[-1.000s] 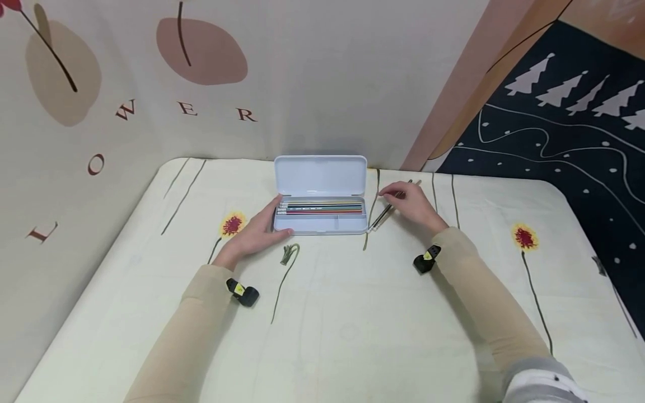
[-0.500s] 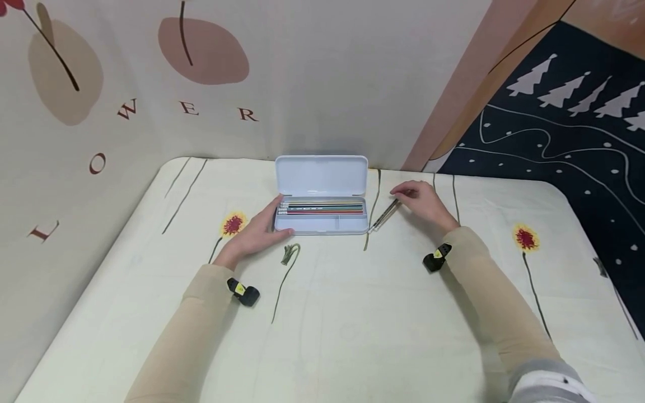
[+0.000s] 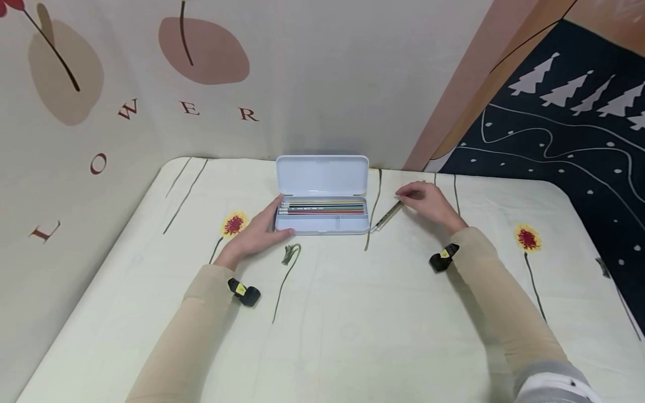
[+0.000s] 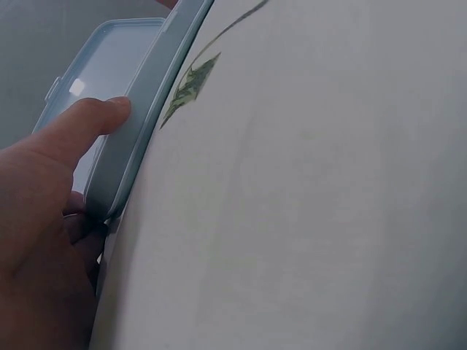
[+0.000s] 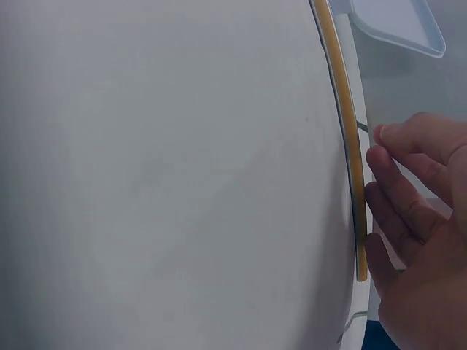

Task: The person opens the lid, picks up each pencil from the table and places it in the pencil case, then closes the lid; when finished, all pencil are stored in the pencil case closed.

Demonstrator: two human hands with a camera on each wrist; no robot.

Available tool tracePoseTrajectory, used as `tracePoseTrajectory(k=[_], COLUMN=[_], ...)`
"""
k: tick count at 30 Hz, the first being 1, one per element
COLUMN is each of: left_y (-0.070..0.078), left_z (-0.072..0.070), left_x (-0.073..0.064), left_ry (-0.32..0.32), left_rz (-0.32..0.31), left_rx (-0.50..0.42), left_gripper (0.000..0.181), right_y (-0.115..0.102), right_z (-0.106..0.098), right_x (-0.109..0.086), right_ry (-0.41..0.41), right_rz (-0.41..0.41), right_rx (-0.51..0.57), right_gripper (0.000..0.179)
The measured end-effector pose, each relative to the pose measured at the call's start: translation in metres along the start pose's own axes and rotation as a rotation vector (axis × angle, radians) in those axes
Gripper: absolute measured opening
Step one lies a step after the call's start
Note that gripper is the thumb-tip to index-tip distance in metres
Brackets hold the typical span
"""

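Note:
A pale blue pencil case (image 3: 313,225) stands with its lid up, several coloured pencils (image 3: 322,209) lying in its back compartment. My left hand (image 3: 255,232) grips the case's left end, thumb on the front wall and fingers behind the side; in the left wrist view the thumb presses the wall (image 4: 117,168). To the right of the case, dark slim pencils (image 3: 387,217) lie aslant on the cloth, their near ends close to its corner. My right hand (image 3: 428,202) is at their far end. In the right wrist view its loosely bent fingers lie beside a gold, dark-edged pencil (image 5: 349,131).
A white cloth (image 3: 342,319) with printed flowers and stems covers the table. Behind the case rises a pale wall hanging (image 3: 322,101) with printed letters. A dark hanging (image 3: 554,140) with white trees is at the right.
My right hand has slid rightward along the loose pencils, which now look closer together, as one narrow line. The left hand and the case have stayed in place.

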State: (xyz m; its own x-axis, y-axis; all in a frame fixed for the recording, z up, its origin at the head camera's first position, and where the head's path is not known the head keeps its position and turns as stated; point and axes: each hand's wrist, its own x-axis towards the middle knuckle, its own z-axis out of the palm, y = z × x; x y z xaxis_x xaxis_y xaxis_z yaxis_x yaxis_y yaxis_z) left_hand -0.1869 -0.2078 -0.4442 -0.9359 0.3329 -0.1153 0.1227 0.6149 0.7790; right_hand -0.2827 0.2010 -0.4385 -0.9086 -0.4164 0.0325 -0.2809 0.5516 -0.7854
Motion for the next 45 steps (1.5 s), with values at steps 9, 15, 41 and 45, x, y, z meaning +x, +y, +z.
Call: tracePoseTrajectory(k=[9,15,41,45], left_y=[-0.001,-0.003,-0.001,-0.002], left_z=[0.001,0.001,0.001,0.001], left_x=[0.001,0.001,0.001,0.001], left_ry=[0.005,0.006,0.009,0.010], left_rz=[0.016,0.016,0.012,0.012], left_rx=[-0.008,-0.006,0.000,0.011], left_gripper=[0.091,0.092,0.092,0.092], right_y=[0.002,0.006,0.014,0.014], right_z=[-0.005,-0.009,-0.024,-0.023], right_x=[-0.005,-0.008,-0.026,-0.030], right_ry=[-0.048,-0.039,-0.137,-0.142], right_rz=[-0.014,-0.028,-0.070,-0.076], right_rx=[-0.014,-0.043,-0.153,-0.147], right_gripper=[0.023,0.022,0.015,0.011])
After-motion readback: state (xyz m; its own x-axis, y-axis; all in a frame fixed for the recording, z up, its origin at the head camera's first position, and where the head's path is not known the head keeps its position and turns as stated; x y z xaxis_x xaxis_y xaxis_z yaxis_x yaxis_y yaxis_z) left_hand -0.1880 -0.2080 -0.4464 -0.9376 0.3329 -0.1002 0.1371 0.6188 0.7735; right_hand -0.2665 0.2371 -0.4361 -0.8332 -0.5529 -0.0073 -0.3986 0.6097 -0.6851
